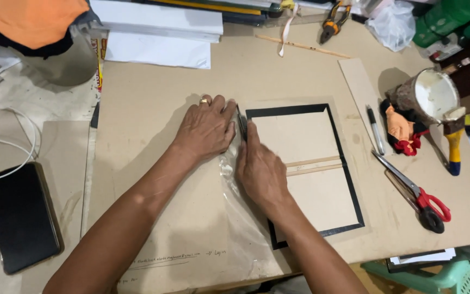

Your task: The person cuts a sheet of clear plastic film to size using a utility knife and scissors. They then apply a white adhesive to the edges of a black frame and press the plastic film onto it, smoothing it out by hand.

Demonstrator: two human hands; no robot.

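Observation:
A tan board panel with black tape along its edges (305,139) lies flat on a large sheet of brown cardboard (153,92). Two thin wooden strips (314,165) cross its middle. My left hand (206,129), a ring on one finger, presses palm-down on the cardboard just left of the panel's left edge. My right hand (260,169) rests on that left edge and grips a small dark blade-like tool (242,122) between the two hands. Clear plastic film (235,196) lies crumpled under my right wrist.
Red-handled scissors (417,194), a pen (375,130), a glue pot (428,95) with a yellow-handled brush (455,142) and a rag (401,130) lie at right. Pliers (333,23) and white boards (159,32) are at the back. A black phone (22,216) and white cable (12,141) lie at left.

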